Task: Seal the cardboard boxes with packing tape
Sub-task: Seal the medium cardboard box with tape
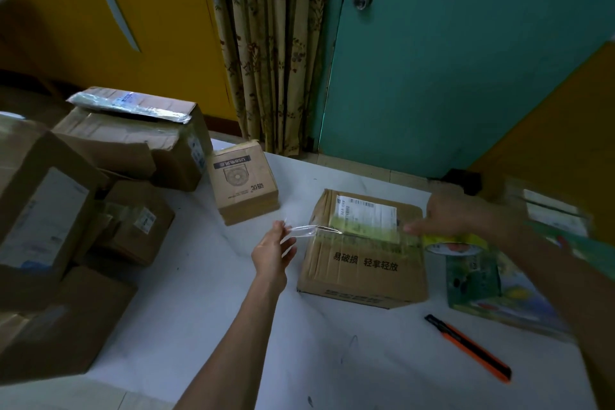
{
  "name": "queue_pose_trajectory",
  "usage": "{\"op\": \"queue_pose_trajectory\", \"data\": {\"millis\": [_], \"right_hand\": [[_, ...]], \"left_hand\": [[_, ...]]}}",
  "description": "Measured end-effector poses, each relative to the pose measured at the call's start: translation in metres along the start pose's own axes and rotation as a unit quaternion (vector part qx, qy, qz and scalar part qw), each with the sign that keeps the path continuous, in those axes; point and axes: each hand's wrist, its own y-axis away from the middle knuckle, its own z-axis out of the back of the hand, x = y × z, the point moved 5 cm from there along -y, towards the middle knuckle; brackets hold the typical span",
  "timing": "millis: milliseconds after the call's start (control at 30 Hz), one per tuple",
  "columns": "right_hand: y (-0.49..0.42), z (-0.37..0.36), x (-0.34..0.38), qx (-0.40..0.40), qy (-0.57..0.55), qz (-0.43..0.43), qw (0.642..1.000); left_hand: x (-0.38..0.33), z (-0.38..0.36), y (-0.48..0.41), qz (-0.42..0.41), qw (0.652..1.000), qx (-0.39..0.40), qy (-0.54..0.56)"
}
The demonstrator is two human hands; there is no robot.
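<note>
Box – matt brown cardboard; tape – clear, glossy; table smooth white

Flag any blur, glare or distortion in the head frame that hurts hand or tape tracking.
Head view: dim light, wide-angle bending at the edges; right hand and tape roll motion-blurred; left hand fairly sharp; clear strip visible only by faint glare; box print legible.
</note>
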Motion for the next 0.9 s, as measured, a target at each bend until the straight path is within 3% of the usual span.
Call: {"op": "queue_pose_trajectory", "data": {"millis": [167,367,467,600,667,767,900], "right_hand": [[-0.002,-0.012,-0.001,-0.020,-0.010,-0.017,1.000],[0.001,-0.010,0.003,-0.052,0.044,-0.011,0.998],[0.000,-0.009,0.007,-0.065,0.081,0.002,0.995],[-0.006,-0.010,0.012,-0.074,0.106,0.010,0.992],[-0.008,-0.011,0.013,-0.070,0.109,0.006,0.992],[-0.010,-0.012,0.013,-0.067,0.098,0.007,0.993],[-0.010,-0.012,0.012,-0.071,0.111,0.005,0.991]], "left_hand": [[0.009,-0.005,-0.004,-0.089,0.990,-0.020,-0.109],[0.035,-0.009,-0.014,-0.132,0.949,0.090,-0.273],[0.032,-0.004,-0.021,-0.113,0.911,0.082,-0.389],[0.012,0.006,-0.029,-0.104,0.834,0.071,-0.537],[-0.009,-0.004,-0.025,-0.156,0.831,0.057,-0.530],[-0.045,-0.051,0.008,-0.204,0.871,0.098,-0.435],[-0.035,-0.103,0.038,-0.157,0.841,0.150,-0.496]]}}
